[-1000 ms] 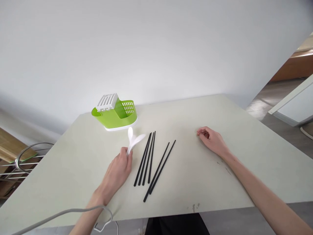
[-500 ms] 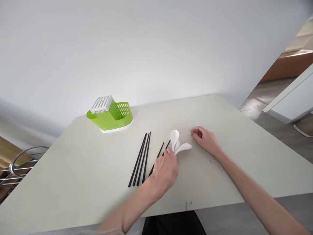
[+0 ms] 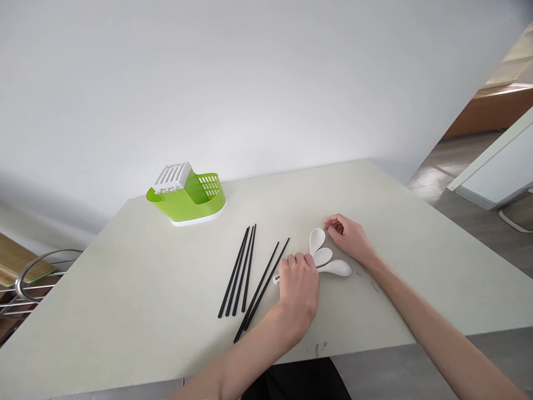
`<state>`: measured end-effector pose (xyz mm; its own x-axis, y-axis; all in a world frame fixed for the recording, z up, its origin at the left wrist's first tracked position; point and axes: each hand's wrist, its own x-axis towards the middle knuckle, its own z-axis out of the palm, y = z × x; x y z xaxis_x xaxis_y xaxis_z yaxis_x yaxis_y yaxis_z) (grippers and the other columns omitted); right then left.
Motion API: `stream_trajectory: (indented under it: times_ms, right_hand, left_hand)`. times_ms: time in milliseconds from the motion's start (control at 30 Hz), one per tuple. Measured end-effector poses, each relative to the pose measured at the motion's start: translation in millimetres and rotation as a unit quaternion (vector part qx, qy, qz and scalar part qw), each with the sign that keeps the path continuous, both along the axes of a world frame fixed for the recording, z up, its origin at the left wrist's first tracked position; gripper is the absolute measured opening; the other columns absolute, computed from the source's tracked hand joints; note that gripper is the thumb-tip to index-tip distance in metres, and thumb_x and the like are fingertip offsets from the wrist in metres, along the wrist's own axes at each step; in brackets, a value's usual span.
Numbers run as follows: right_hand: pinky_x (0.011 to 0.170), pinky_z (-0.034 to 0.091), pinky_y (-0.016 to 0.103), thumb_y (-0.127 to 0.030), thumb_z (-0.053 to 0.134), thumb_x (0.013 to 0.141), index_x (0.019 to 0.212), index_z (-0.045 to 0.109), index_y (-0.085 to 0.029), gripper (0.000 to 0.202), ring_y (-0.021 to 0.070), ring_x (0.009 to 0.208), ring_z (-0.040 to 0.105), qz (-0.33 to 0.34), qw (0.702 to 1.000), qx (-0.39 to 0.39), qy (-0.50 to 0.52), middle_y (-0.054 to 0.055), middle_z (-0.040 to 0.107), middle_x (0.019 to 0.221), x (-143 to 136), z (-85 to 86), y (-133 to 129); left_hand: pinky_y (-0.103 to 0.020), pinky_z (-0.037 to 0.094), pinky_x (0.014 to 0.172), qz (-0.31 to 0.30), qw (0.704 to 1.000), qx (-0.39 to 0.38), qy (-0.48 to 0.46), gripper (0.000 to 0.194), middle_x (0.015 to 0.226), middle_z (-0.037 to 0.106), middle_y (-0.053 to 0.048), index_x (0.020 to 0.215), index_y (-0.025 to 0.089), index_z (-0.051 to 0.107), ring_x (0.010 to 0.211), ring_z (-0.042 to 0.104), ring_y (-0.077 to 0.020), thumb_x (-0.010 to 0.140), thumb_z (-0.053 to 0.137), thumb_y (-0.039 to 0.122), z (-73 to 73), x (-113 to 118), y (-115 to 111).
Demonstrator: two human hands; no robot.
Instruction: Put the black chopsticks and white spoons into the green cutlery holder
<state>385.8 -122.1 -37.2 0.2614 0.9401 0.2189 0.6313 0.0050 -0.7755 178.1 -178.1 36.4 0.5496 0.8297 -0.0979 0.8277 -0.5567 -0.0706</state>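
Note:
My left hand (image 3: pixel 298 286) is closed round the handles of three white spoons low over the table, palm down. Their bowls fan out on its right: one spoon (image 3: pixel 317 239) points away from me, a second (image 3: pixel 322 256) lies in the middle, and the third (image 3: pixel 336 268) points right with its rounded underside up. A handle end with a small mark pokes out left of the fist. To the right, my right hand (image 3: pixel 347 236) rests on the table with fingers loosely curled in and nothing in them. Two black chopsticks (image 3: pixel 266 283) lie left of my left hand.
Several more black chopsticks (image 3: pixel 239 272) lie side by side farther left. A green cutlery holder (image 3: pixel 187 205) with a white slotted top and base stands at the back left, near the wall (image 3: pixel 266 83). The pale table (image 3: pixel 137 311) has a front edge close to me.
My left hand has moved right with the spoons, which have turned and spread wider. Both nearby chopsticks now show along their length. My right hand has stayed in place.

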Motion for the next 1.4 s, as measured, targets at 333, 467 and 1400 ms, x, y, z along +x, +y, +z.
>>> stream_trajectory:
  times_ms: [333, 467, 1400]
  right_hand:
    - [0.077, 0.049, 0.033, -0.026, 0.053, 0.085, 0.097, 0.069, -0.026, 0.02, 0.0178, 0.078, 0.065, 0.001, 1.0, -0.004, 0.012, 0.001, 0.078, 0.097, 1.1, -0.5, -0.4]
    - [0.076, 0.049, 0.033, -0.027, 0.053, 0.085, 0.098, 0.069, -0.025, 0.02, 0.0174, 0.076, 0.063, -0.002, 1.0, -0.01, 0.03, 0.002, 0.077, 0.096, 1.4, 0.7, -0.7]
    - [0.079, 0.05, 0.035, -0.03, 0.056, 0.083, 0.098, 0.07, -0.025, 0.022, 0.02, 0.084, 0.066, -0.011, 0.996, -0.006, 0.089, 0.004, 0.078, 0.101, 3.7, -3.2, -1.0]
  left_hand:
    - [-0.039, 0.058, 0.078, 0.014, 0.999, 0.002, -0.039, 0.033, 0.103, 0.07, -0.014, 0.121, 0.012, 0.064, 0.093, 0.071, -0.0286, 0.1, 0.065, 0.037, -3.9, -3.0, -7.4]
    - [-0.05, 0.054, 0.099, -0.034, 0.992, 0.058, -0.108, 0.056, 0.117, 0.069, -0.017, 0.13, 0.011, 0.06, 0.11, 0.066, -0.0345, 0.096, 0.068, 0.054, 6.5, -23.7, 9.1]
    - [-0.047, 0.035, 0.126, 0.071, 0.911, 0.209, -0.348, 0.064, 0.16, 0.053, -0.015, 0.15, 0.016, 0.057, 0.152, 0.046, -0.027, 0.111, 0.021, 0.053, 85.8, -167.9, 201.9]
